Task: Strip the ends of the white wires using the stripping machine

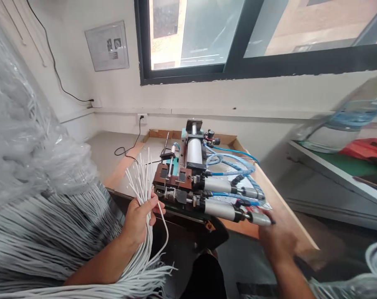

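Left hand (137,220): fingers clenched around the cables (141,178), thumb across them
Cables: in the left hand, tips fanned upward beside the machine (194,151) (one bows out in a loop)
Right hand (277,238): blurred, at the outer end of the lower cylinder (221,209); whether its fingers grasp anything, I cannot tell
Machine: on the table (288,211) below the window (203,33), blue hoses (235,150) curling at its right
Pile (54,232): more grey-white strands at the left, under clear plastic (66,162)
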Action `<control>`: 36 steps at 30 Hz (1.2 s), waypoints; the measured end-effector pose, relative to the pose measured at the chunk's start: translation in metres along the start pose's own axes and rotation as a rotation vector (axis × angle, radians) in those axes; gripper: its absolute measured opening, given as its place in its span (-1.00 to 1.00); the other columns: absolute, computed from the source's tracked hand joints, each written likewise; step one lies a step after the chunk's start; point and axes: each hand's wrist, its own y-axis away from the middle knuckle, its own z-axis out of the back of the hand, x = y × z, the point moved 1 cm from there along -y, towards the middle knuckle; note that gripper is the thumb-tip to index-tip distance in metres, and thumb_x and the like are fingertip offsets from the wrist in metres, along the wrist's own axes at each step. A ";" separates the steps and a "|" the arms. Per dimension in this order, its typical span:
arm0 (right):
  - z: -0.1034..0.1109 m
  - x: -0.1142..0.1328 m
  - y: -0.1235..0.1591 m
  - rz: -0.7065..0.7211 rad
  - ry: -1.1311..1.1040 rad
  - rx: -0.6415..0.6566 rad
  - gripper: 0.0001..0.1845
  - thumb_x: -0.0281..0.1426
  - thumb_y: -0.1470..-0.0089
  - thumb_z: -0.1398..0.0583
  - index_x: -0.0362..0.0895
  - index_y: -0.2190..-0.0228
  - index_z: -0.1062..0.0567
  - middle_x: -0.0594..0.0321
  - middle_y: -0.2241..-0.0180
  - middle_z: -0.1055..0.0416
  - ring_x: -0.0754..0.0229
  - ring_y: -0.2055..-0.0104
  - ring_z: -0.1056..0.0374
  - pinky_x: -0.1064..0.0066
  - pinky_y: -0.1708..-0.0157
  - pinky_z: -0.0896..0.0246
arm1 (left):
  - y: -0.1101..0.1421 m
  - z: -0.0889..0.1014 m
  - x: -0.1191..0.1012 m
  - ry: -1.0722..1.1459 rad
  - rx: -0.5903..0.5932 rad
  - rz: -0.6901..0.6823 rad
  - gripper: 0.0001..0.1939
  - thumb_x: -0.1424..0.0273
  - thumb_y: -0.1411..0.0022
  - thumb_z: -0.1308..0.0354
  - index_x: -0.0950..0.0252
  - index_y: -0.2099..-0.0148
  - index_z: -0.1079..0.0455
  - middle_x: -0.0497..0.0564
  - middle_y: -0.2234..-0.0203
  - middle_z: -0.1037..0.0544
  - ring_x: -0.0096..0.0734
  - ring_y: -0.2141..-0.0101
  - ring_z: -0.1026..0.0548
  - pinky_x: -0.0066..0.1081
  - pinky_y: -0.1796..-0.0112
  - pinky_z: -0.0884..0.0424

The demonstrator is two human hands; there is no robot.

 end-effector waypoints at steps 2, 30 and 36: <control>-0.012 0.014 0.047 -0.120 -0.132 0.030 -0.64 -0.20 0.04 -0.06 -0.23 0.43 -0.49 0.03 0.57 -0.42 0.04 0.53 -0.30 0.32 0.56 -0.12 | -0.003 0.002 0.002 0.021 -0.039 -0.007 -0.77 0.34 0.08 -0.22 0.33 0.35 -0.29 -0.03 0.63 -0.51 -0.41 0.58 -0.48 -0.63 0.77 -0.02; -0.074 0.174 0.112 -0.817 -1.472 0.757 -0.70 -0.26 0.32 -0.34 -0.23 0.53 -0.52 0.37 0.67 -0.19 0.50 0.68 0.15 0.63 0.72 0.27 | -0.024 0.010 -0.007 0.003 -0.112 -0.103 -0.88 0.41 0.00 -0.17 0.36 0.37 -0.37 -0.08 0.67 -0.43 -0.55 0.65 -0.38 -0.63 0.75 -0.05; -0.075 0.173 0.112 -0.878 -1.435 0.734 -0.69 -0.26 0.34 -0.35 -0.24 0.54 -0.50 0.39 0.68 -0.17 0.51 0.69 0.14 0.64 0.72 0.27 | -0.021 0.008 -0.009 0.019 -0.110 -0.082 -0.88 0.42 0.00 -0.17 0.36 0.37 -0.37 -0.07 0.67 -0.42 -0.54 0.65 -0.38 -0.63 0.75 -0.05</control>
